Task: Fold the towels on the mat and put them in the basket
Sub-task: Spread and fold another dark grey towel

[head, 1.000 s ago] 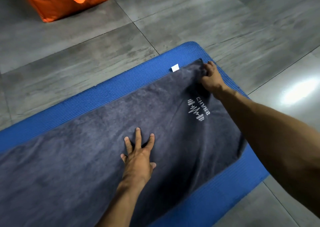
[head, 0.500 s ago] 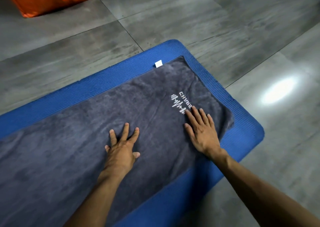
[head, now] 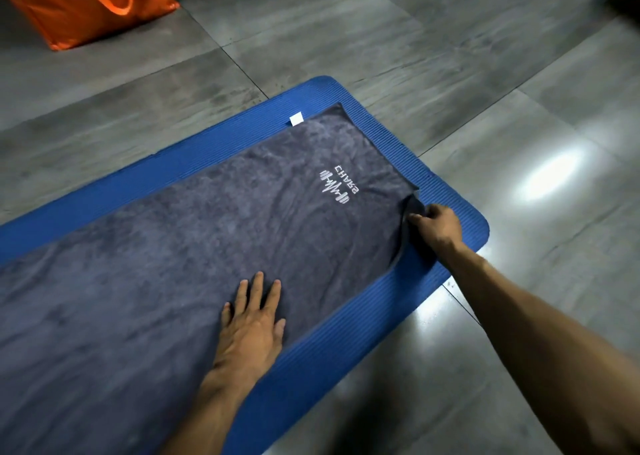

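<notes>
Grey towel [head: 194,246], soft and limp, spread flat on the blue mat [head: 349,343]; left hand [head: 251,330] presses it with grip spread, right hand [head: 436,226] pinches its near-right corner, the best hold for folding.

Indoor floor area, gym or home cannot be told: grey stone-look tiles [head: 433,45], blue ribbed exercise mat [head: 446,184] under the right hand's [head: 438,227] grip, orange tote bag [head: 86,4] well beyond.

towel [head: 180,253] lies on the mat [head: 363,333]; bag [head: 86,0] stands behind on the floor [head: 450,56].
</notes>
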`<state>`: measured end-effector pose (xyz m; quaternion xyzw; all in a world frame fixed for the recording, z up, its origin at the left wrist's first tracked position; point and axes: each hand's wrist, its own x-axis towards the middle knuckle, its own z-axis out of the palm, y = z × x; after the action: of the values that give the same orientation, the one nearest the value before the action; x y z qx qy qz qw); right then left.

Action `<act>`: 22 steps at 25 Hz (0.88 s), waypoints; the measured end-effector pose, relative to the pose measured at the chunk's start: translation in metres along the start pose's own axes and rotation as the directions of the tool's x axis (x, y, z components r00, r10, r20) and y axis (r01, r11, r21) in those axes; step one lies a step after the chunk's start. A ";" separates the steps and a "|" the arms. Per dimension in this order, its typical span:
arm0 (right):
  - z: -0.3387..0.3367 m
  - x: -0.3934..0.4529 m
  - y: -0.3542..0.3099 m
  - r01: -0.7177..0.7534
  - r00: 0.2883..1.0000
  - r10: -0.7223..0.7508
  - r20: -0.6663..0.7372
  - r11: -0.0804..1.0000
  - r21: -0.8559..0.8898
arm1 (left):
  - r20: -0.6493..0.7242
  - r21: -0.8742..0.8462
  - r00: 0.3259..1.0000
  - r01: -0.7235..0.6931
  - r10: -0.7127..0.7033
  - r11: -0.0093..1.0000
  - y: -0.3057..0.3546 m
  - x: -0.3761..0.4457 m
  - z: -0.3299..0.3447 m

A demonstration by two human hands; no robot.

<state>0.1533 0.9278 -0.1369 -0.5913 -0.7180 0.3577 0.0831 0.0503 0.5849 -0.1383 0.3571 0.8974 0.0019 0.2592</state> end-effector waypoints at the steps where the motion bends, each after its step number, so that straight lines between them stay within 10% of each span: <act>1: -0.004 0.004 0.001 -0.010 1.000 0.010 -0.014 1.000 -0.006 | -0.017 -0.004 0.999 -0.035 0.035 0.999 0.000 -0.007 0.002; 5: -0.021 0.004 0.016 -0.176 0.960 0.141 -0.243 0.976 -0.129 | 0.002 0.042 0.971 -0.238 0.238 0.970 -0.005 -0.025 0.001; 8: -0.007 -0.026 0.007 -0.034 0.941 -0.073 -0.330 0.952 -0.305 | 0.179 0.057 0.957 -0.241 0.228 0.969 -0.022 -0.023 -0.027; 14: 0.091 -0.152 -0.038 0.624 0.778 -0.625 0.070 0.755 -0.200 | 0.266 0.241 0.954 -0.208 0.142 0.948 -0.094 -0.042 -0.087; 22: 0.210 -0.341 -0.094 0.814 0.295 -0.664 0.687 0.552 0.183 | 0.281 0.351 0.955 -0.190 0.091 0.917 -0.210 -0.145 -0.123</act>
<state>0.0630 0.5266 -0.1292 -0.0153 -0.9137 0.3948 -0.0949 -0.0527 0.3577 -0.0037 0.4611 0.8113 -0.1972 0.3004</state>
